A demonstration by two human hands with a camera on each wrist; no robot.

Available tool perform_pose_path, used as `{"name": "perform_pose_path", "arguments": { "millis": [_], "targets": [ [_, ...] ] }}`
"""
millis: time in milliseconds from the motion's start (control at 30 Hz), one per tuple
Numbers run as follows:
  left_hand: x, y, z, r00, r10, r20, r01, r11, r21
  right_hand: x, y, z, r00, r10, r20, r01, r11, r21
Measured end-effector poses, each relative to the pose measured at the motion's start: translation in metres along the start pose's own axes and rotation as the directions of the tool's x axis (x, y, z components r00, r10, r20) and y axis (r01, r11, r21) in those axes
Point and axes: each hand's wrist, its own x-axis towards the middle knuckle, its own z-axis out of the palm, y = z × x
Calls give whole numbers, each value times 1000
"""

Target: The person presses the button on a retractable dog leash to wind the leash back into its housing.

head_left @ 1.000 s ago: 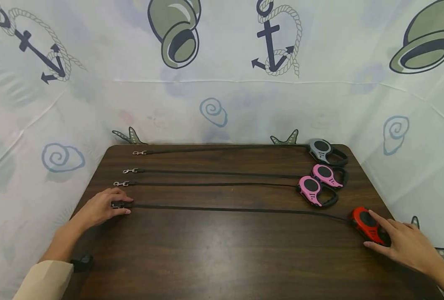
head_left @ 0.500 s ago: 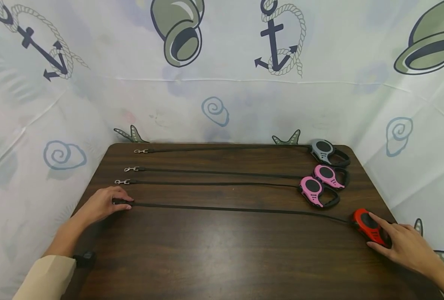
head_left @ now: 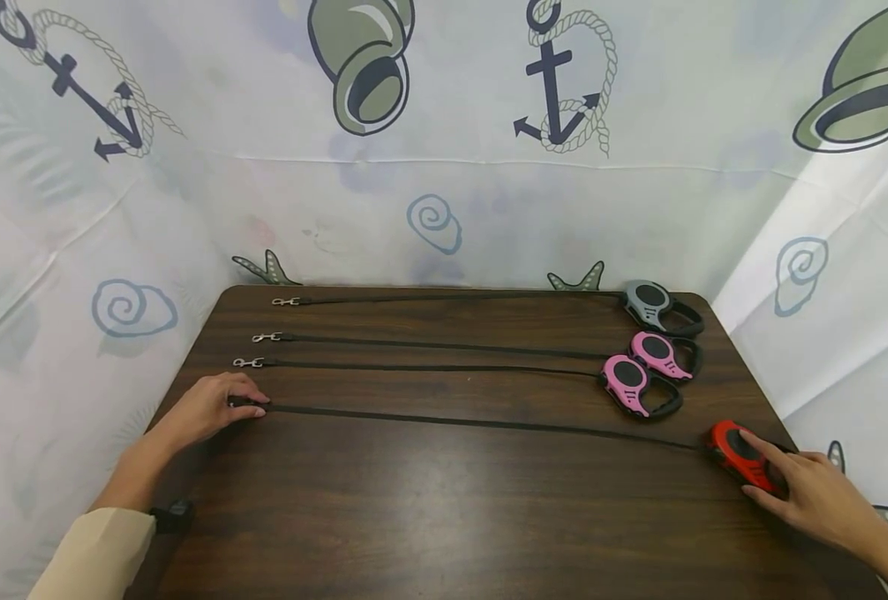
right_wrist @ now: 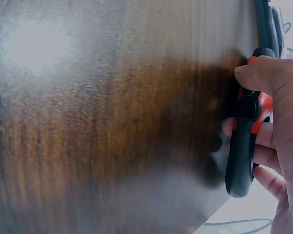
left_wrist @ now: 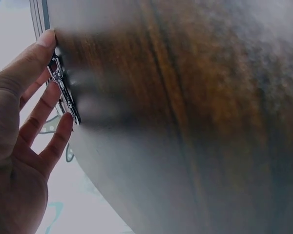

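On the dark wood-grain table (head_left: 428,525), a flat black leash strap (head_left: 454,421) runs left-right between left hand (head_left: 209,407), pinching its end by the silver metal clip (left_wrist: 64,88), and right hand (head_left: 817,493), gripping the red-and-black plastic casing (head_left: 732,454) near right.

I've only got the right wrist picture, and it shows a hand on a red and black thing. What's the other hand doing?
Observer: The left hand is pinching the end of a black strap, by its metal clip.
Operator: Ooh, where does the strap go?
Observer: It runs across the table to the red leash, the thing your right hand is holding.
Operator: Are there more leashes? What colours?
Observer: Yes, three more farther back: a grey leash and two pink leashes.
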Motion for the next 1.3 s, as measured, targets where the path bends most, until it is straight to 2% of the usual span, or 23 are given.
{"name": "perform_pose_path", "arguments": {
  "millis": [167,333,500,667,800,933,1033,1300],
  "targets": [
    [0,-1,0,1000,8,0,-8,1000,-10,1,0,-5,1000,-30,-5,30,999,32],
    [1,0,1,1000,4,5,-4,1000,24,1,1,-8,999,-37,-5,37,998,58],
    [1,1,1,999,-33,23,31,998,52,-1,1,-11,1000,2,22,-5,988,156],
    [1,1,1,997,-69,35,67,996,54,1,0,-17,995,82,53,-91,979,180],
    [3,0,0,993,-106,57,105,994,26,3,0,-22,988,139,73,-150,971,186],
    [3,-1,-3,983,-152,104,157,987,-38,6,-1,-26,974,195,116,-215,956,199],
    [2,-1,-6,981,-160,107,170,981,-91,9,0,-30,966,222,134,-247,944,216],
    [3,-2,-15,978,-179,107,199,953,-229,19,8,-35,971,232,55,-238,938,250]
  ]
}}
